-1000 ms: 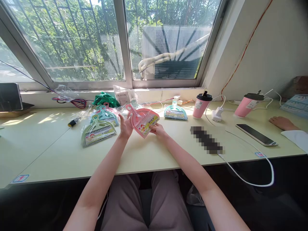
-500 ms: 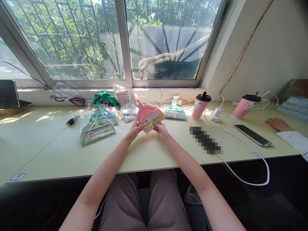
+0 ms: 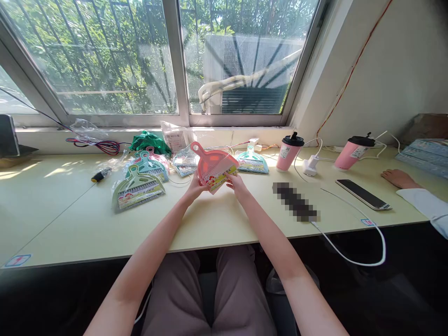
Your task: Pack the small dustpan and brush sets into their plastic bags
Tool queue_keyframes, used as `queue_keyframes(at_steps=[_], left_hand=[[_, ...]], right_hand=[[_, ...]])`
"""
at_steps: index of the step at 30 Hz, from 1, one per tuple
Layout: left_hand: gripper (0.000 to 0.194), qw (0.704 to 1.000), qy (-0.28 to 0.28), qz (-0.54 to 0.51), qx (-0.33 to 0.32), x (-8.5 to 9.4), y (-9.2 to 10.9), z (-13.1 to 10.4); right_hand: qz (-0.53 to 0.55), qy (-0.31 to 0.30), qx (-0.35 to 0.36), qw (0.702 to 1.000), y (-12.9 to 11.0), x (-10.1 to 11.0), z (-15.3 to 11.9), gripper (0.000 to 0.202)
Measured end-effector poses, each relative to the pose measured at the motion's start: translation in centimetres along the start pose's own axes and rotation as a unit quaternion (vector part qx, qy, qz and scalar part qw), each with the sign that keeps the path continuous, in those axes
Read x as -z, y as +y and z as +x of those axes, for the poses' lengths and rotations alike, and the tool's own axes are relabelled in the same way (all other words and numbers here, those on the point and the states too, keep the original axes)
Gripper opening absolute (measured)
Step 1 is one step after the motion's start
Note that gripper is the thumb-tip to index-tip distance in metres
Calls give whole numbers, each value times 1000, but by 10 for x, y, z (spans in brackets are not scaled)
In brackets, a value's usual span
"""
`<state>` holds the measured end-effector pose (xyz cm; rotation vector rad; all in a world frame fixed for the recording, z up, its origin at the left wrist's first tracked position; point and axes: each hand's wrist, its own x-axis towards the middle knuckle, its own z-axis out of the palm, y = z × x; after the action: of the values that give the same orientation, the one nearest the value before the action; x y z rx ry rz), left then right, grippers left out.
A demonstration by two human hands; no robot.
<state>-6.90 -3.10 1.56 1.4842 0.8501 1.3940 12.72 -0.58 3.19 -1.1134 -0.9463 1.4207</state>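
Observation:
A pink dustpan set [image 3: 214,164] with a printed yellow and pink label is held up above the table between both hands. My left hand [image 3: 196,187] grips its lower left edge. At its lower right edge, my right hand [image 3: 236,183] has its fingers closed on the label side. On the left lies a green dustpan set [image 3: 140,191] in clear wrap, with teal and pink sets [image 3: 154,163] behind it. Another teal dustpan set [image 3: 251,162] rests behind the held one, to the right.
Two pink cups [image 3: 287,154] with black lids, a white charger [image 3: 311,165], a phone [image 3: 363,194] and a white cable stand or lie to the right. Another person's hand [image 3: 399,178] rests at far right. A screwdriver [image 3: 101,175] and green cloth [image 3: 150,142] are left.
The pink dustpan set has tilted slightly, its handle rising toward the upper left. The whole view has shifted a little. Both hands still hold the set.

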Motion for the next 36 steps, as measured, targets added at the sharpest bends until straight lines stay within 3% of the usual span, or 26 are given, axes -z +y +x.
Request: queue_keyframes(at_steps=[6,12,18,23,29,33,36], left_hand=[[115,997,-55,24,53,-3,11,-6],[108,998,-29,47,-5,-10,6,-7],[107,992,-2,115,-56,-17,11,-7],[103,986,25,151,-72,-23,21,-10],[103,998,7,37,-50,-25,25,-11],[73,1000,-20,9,-20,-22,26,-8],[70,999,-49,5,-2,-20,26,-8]], right_hand=[[35,35,76,996,-5,-1,-3,32],[-44,-15,178,983,-27,10,-9,40],[-72,-65,156,983,-43,26,-11,31],[9,-92,175,980,-42,26,-12,33],[95,-51,203,973,-31,10,-14,33],[150,-18,198,969,-24,1,-15,34],[190,-6,189,963,-18,-2,-14,36]])
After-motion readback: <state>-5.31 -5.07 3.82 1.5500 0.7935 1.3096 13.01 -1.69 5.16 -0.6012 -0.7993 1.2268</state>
